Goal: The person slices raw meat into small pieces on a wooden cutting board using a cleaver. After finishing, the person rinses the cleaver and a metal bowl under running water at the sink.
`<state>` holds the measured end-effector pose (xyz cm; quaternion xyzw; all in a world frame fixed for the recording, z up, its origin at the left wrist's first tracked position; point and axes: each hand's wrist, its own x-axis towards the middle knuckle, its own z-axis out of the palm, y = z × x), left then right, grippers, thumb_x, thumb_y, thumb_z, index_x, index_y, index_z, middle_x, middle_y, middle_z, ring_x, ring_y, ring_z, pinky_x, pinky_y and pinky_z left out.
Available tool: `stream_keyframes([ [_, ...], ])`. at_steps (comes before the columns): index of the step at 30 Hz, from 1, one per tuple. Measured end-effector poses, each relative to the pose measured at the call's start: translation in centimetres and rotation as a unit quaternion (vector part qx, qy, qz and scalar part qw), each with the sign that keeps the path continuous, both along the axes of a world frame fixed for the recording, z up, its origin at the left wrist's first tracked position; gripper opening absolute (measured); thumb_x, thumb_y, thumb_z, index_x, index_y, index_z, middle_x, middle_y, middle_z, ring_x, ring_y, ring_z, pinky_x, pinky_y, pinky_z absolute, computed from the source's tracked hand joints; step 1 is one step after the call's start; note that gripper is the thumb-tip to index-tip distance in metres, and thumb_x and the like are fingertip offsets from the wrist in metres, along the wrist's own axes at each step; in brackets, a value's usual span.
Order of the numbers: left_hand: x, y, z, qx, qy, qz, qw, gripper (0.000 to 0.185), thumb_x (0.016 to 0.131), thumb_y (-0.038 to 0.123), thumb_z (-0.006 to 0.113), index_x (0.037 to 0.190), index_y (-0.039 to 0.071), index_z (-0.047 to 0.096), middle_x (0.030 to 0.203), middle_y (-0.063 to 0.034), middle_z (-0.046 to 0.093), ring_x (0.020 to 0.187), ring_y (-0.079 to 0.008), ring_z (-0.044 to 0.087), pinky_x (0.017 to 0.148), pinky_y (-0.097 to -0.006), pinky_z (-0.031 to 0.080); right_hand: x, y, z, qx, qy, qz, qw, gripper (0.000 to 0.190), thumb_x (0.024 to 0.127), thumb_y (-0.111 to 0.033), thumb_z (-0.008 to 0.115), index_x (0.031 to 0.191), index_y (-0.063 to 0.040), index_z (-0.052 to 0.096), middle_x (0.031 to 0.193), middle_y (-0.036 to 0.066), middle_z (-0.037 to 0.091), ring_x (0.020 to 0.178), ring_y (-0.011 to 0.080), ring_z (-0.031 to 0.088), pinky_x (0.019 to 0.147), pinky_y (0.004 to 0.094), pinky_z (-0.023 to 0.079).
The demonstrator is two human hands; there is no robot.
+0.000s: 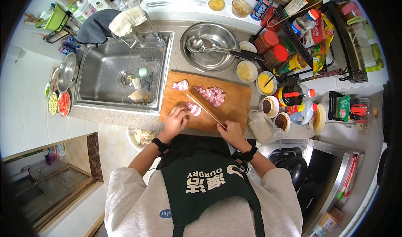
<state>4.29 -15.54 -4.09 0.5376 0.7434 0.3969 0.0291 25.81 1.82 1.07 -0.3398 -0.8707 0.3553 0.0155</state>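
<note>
My right hand [231, 132] grips the handle of a kitchen knife [204, 110], whose blade slants up and leftward over the wooden cutting board [235, 90]. On the knife's left side, my left hand [176, 120] touches a piece of streaky raw pork [194, 109] with bent fingers. Cut pork pieces [213, 96] lie in a heap to the right of the blade. Another streaky piece of pork [180, 85] sits apart near the board's upper left.
Left of the board is a steel sink [102, 76] with a wire basket [141, 57]. Behind it stands a steel basin [209, 65] holding ladles [196, 44]. Small bowls, a plastic bag [263, 127] and a black sauce bottle [290, 95] crowd the right side.
</note>
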Motion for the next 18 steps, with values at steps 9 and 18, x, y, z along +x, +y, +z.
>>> stream_keyframes([
  [9, 2.8, 2.3, -1.9, 0.044, 0.028, 0.069, 0.996, 0.023, 0.081, 0.007, 0.073, 0.104, 0.005, 0.07, 0.11, -0.0132, 0.063, 0.097, -0.0342, 0.061, 0.084, -0.0428, 0.052, -0.5, -0.2, 1.1, 0.068, -0.053, 0.088, 0.992, 0.042, 0.091, -0.038, 0.065, 0.075, 0.0, 0.063, 0.066, 0.025, 0.064, 0.064, 0.0432, 0.065, 0.061, 0.0521, 0.052],
  [18, 2.7, 2.0, -3.6, 0.02, -0.021, 0.075, 0.997, 0.019, 0.079, 0.009, 0.075, 0.096, 0.005, 0.068, 0.106, -0.0137, 0.063, 0.094, -0.0359, 0.06, 0.081, -0.0433, 0.051, 0.4, 0.0, 1.6, 0.083, -0.122, 0.109, 0.983, 0.041, 0.093, -0.037, 0.064, 0.077, 0.001, 0.064, 0.067, 0.026, 0.064, 0.065, 0.0437, 0.065, 0.061, 0.052, 0.053],
])
